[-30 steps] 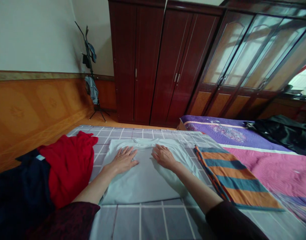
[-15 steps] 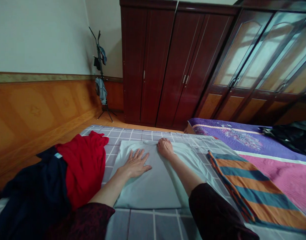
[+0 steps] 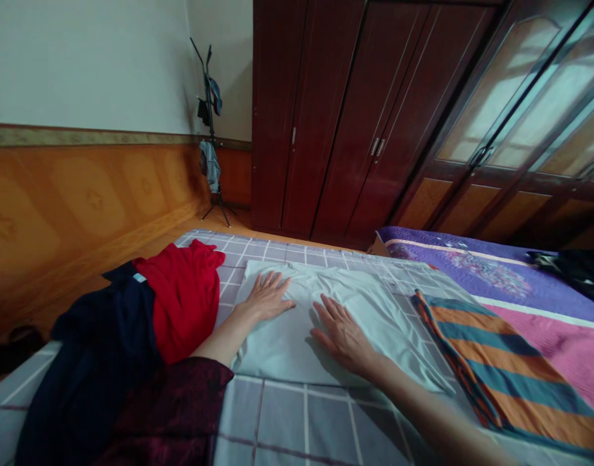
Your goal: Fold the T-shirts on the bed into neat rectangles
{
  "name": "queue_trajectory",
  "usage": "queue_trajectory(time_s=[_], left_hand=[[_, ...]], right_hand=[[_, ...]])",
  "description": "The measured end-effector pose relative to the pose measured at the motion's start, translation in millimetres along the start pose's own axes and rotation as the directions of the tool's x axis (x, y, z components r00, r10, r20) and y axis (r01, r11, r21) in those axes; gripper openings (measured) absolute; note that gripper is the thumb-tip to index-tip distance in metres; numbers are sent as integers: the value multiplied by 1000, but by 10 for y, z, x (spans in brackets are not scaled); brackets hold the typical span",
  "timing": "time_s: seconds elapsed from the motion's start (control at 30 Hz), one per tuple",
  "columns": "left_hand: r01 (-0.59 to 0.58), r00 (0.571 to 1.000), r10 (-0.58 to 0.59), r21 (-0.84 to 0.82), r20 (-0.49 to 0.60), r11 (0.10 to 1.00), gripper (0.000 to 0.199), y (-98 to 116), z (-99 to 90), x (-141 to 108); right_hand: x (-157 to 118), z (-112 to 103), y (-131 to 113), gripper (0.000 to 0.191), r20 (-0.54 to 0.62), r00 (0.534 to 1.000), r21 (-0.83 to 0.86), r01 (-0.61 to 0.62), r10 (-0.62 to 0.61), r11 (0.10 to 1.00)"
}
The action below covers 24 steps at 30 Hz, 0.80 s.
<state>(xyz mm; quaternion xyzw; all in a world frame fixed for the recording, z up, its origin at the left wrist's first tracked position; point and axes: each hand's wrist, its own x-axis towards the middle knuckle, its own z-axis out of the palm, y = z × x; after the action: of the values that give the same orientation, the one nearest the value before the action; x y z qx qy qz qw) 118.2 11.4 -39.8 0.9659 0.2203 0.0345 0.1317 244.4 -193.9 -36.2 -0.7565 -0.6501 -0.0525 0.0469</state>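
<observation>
Nearest the camera, dark maroon sleeves [image 3: 180,401] cover the person's forearms above a bed [image 3: 297,427] spread with a grey checked sheet. The right hand [image 3: 342,336] lies palm down on a white garment [image 3: 374,310], its fingers [image 3: 326,310] spread wide and flat, holding nothing, pressing on the cloth near its middle. A little farther on and to the left, the left hand [image 3: 266,298] also rests palm down on the same garment, fingers [image 3: 272,281] fanned open and pointing toward the far edge, gripping nothing. The white garment lies flat on the sheet under both hands, folded into a rough rectangle, with its far edge just beyond the left fingertips and its right part reaching out past the right hand.

Left of the garment, apart from it by a strip of sheet, sits a crumpled red cloth [image 3: 187,298], which overlaps a dark navy cloth [image 3: 92,349] nearer the bed's edge. To the right lies an orange and teal striped cloth [image 3: 491,369], just beside the garment. Beyond it spreads a pink and purple quilt [image 3: 476,268]. Farthest off stand a dark wooden wardrobe [image 3: 335,116] and a coat stand [image 3: 210,129] in the corner.
</observation>
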Motion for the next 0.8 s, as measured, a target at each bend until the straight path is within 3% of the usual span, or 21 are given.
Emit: queue_trajectory(time_s=[0.17, 0.33, 0.43, 0.57, 0.67, 0.8], left_hand=[[-7, 1000, 7, -39, -3, 999, 56, -63, -410, -85], [78, 996, -80, -86, -25, 993, 40, -54, -684, -548], [155, 987, -158, -99, -19, 983, 29, -50, -638, -990], [284, 953, -296, -157, -59, 946, 27, -30, -444, -1494], [340, 910, -382, -240, -159, 909, 25, 20, -298, -1668], [250, 886, -406, -504, -225, 827, 19, 64, -178, -1680]], right_hand=[[-619, 13, -14, 56, -5, 991, 46, 134, -134, 990], [-698, 104, -23, 54, -32, 990, 19, 137, -136, 990], [-669, 130, -23, 55, -75, 987, 4, 146, -145, 989], [-678, 163, -14, 54, -133, 979, 1, 154, -152, 988], [-686, 192, -9, 54, -167, 974, 11, 159, -155, 987], [-683, 202, -16, 53, -177, 973, 19, 155, -149, 988]])
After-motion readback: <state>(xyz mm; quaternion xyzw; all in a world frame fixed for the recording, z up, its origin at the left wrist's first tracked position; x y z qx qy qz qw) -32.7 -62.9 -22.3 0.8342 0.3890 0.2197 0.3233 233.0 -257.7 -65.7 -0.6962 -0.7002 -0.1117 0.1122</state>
